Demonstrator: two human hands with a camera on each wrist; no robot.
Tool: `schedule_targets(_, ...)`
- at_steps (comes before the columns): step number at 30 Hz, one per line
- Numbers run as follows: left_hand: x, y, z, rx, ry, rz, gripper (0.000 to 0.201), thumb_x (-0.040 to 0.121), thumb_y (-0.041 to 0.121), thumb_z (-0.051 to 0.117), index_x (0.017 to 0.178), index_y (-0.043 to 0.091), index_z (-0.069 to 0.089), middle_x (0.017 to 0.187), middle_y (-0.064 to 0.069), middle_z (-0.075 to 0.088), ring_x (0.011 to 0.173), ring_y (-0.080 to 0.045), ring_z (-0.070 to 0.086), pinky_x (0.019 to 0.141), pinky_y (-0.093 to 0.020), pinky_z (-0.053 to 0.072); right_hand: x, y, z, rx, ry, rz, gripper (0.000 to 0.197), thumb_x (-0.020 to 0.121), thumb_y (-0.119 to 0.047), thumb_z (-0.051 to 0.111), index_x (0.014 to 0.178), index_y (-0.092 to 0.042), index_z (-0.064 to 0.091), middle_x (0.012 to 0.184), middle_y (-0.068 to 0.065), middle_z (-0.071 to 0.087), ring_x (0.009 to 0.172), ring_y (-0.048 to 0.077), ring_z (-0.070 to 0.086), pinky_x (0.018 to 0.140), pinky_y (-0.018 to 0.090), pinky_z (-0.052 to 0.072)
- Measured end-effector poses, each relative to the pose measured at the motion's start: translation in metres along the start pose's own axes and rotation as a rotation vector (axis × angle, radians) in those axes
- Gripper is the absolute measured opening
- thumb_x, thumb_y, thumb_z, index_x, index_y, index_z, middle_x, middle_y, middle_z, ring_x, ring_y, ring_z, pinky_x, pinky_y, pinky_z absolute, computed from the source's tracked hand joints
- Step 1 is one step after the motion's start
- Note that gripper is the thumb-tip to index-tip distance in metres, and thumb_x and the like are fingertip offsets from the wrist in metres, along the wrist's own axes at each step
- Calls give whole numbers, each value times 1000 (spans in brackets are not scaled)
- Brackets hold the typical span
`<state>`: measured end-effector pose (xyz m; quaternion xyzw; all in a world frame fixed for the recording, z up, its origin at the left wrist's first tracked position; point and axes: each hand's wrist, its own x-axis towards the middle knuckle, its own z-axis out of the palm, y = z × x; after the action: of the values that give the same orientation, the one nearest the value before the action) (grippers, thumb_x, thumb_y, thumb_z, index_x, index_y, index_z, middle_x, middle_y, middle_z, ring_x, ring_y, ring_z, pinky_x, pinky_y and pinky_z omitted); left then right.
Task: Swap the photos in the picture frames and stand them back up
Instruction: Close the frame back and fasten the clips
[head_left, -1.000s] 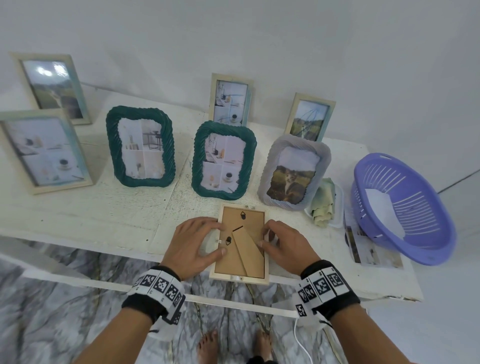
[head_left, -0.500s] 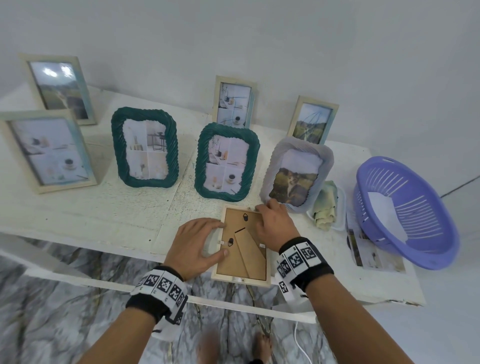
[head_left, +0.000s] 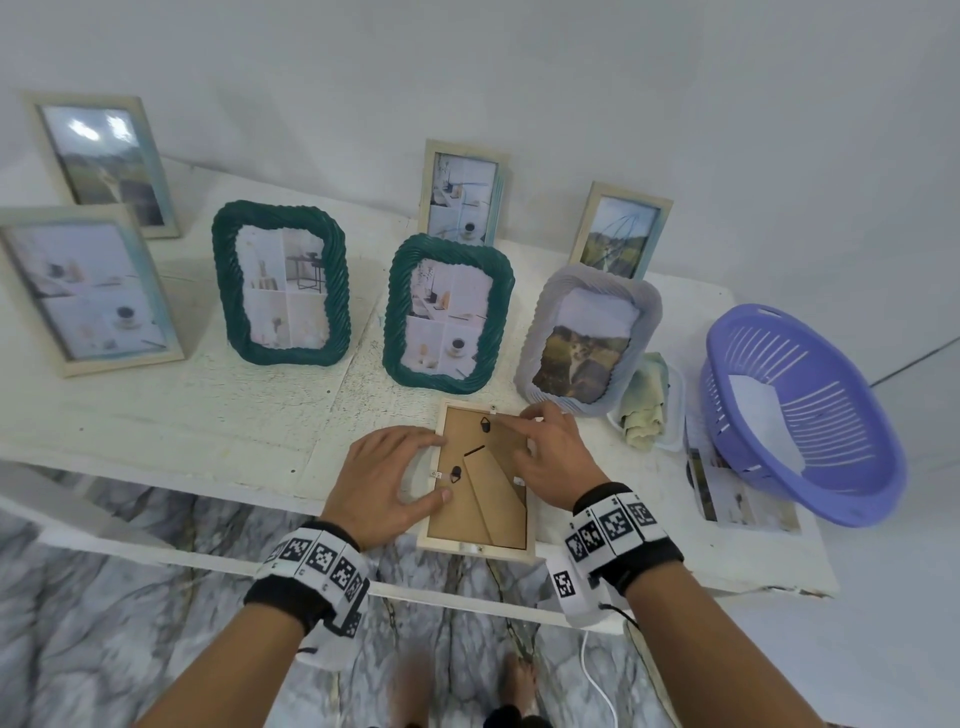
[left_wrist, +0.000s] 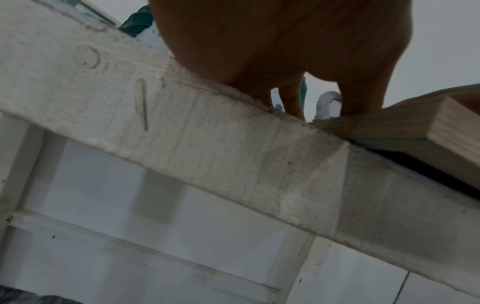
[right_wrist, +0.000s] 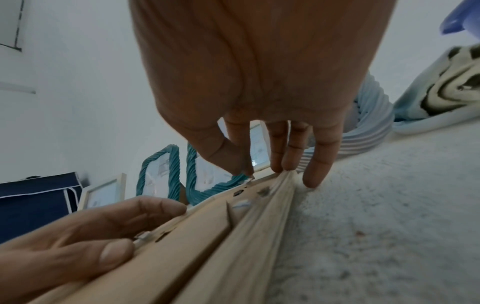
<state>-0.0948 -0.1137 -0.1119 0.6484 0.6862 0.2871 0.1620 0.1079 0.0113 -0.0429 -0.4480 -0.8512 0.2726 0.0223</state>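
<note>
Pale wooden picture frame, face-down, overhangs the white table front edge. Left hand spread flat, steadying; right hand fingertips work the top tab (grip unclear). Risk: hard push tips frame off.

Face-down frame: photo hidden underneath; left hand fingertips cut off.

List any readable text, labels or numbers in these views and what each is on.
No readable words or numbers.
Left wristband and right wristband: square black-and-white marker codes, no letters.
Loose photo prints beside the purple basket: too blurred to tell.
</note>
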Motion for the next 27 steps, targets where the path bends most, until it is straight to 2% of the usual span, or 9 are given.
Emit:
schedule_targets(3, 0, 1, -1, 1, 7, -1, 57, 79, 66, 52, 129, 38, 51, 132, 16, 51, 125, -6, 41, 104, -30, 26, -15, -3, 5, 68, 68, -15, 52, 92, -27, 56, 142, -26, 43, 136, 9, 39, 126, 31, 36, 105, 36, 32)
schedule_targets(5, 0, 1, -1, -1, 10, -6, 57, 79, 66, 52, 129, 39, 51, 132, 17, 51, 124, -6, 41, 103, -29, 25, -31, -7, 9, 114, 64, -26, 64, 89, -37, 60, 146, -34, 32, 149, 6, 27, 136, 26, 25, 108, 39, 33)
schedule_targets(8, 0, 0, 0, 3, 8, -7, 57, 79, 66, 52, 129, 39, 50, 132, 17, 51, 125, -7, 41, 104, -31, 27, -52, -11, 17, 93, -41, -54, 87, 81, -48, 67, 149, -44, 13, 161, 2, -4, 147, 19, 0, 114, 43, 25)
schedule_targets(11, 0, 0, 0, 2, 8, -7, 57, 79, 66, 52, 130, 39, 50, 132, 17, 51, 125, -8, 41, 105, -33, 29, -64, -9, 30, 53, -83, -67, 106, 73, -61, 71, 150, -46, 0, 159, 0, -21, 147, 20, -13, 116, 45, 18)
schedule_targets(15, 0, 1, 0, 6, 3, -8, 58, 79, 66, 51, 130, 39, 50, 133, 16, 51, 125, -9, 42, 105, -34, 30, -68, -4, 46, 75, -37, -52, 107, 71, -66, 69, 150, -45, 0, 159, 3, -22, 148, 24, -12, 117, 45, 15)
schedule_targets(18, 0, 2, -2, 5, 2, -12, 60, 78, 67, 49, 131, 37, 51, 131, 15, 52, 125, -10, 41, 103, -31, 28, -67, -2, 53, 122, -14, -50, 102, 67, -76, 55, 149, -48, 2, 159, 3, -21, 148, 24, -12, 118, 43, 12)
schedule_targets(24, -1, 3, -2, 12, -15, -19, 63, 78, 68, 47, 133, 36, 50, 128, 11, 53, 126, -12, 39, 102, -28, 23, -66, -7, 62, 175, 41, -7, 85, 83, -53, 58, 150, -47, 6, 158, 1, -23, 147, 22, -15, 117, 35, 1)
schedule_targets(27, -1, 4, -3, 14, -19, -26, 63, 79, 68, 47, 133, 36, 50, 128, 11, 54, 125, -12, 39, 100, -29, 25, -66, -9, 61, 184, 63, -13, 81, 82, -51, 54, 150, -45, 8, 159, 4, -21, 148, 21, -12, 117, 34, 0)
